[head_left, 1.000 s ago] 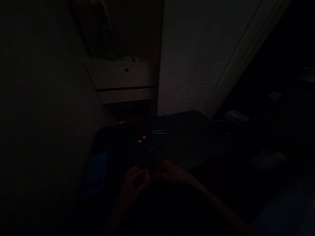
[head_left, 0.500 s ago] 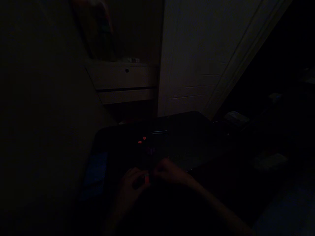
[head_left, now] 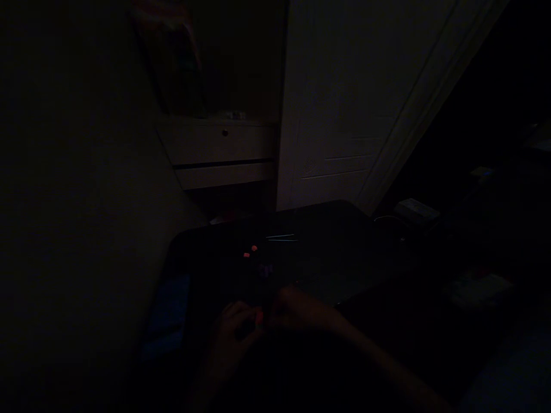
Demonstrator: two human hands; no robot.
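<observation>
The room is very dark and details are faint. My left hand (head_left: 230,335) is closed, with thumb and fingertips pinched on a small red piece (head_left: 259,316). Close on its right, my right hand (head_left: 297,310) has curled fingers near that piece; whatever they may hold is lost in the dark. Beyond the hands on the dark table (head_left: 327,258) lie a small purple cluster (head_left: 266,270), an orange-red bit (head_left: 247,255) and a second orange-red bit (head_left: 254,248). Farther back rests a thin, shiny two-pronged tool (head_left: 282,238), which looks like tweezers.
A flat bluish rectangular object (head_left: 166,315) lies at the table's left side. Behind the table stand a drawer unit (head_left: 224,146) and a pale panelled door (head_left: 331,132). A white box (head_left: 416,211) and a pale object (head_left: 480,291) sit to the right.
The red piece in my left hand appears turned, its red part now higher. Both hands stay close together. The whole view has shifted slightly, with the table lower in the picture.
</observation>
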